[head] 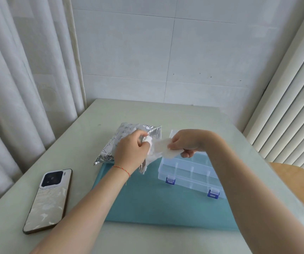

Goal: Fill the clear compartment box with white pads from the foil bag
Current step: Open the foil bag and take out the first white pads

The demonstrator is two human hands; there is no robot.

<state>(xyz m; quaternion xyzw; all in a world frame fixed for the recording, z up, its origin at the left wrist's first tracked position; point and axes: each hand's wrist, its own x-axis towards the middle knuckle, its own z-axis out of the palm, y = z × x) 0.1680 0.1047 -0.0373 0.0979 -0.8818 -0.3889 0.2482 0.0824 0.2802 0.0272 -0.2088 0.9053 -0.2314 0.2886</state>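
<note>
Just below the right hand point(186, 143) the clear compartment box point(187, 171) looks empty, so filling is starting: that hand pinches a white pad point(165, 149) to lower in, while the left hand point(131, 153) grips the foil bag point(123, 138) beyond.

1. Pale green table point(165, 114), glossy, set against a tiled wall.
2. Teal mat point(162, 208) at centre.
3. Phone point(49, 200) face down at 8 o'clock.
4. Foil bag point(121, 136) at 11 o'clock, overlapping the mat's edge.
5. Clear compartment box point(189, 175) on the mat at 2 o'clock.

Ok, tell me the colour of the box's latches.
Blue latches, seen best in the head view.
</note>
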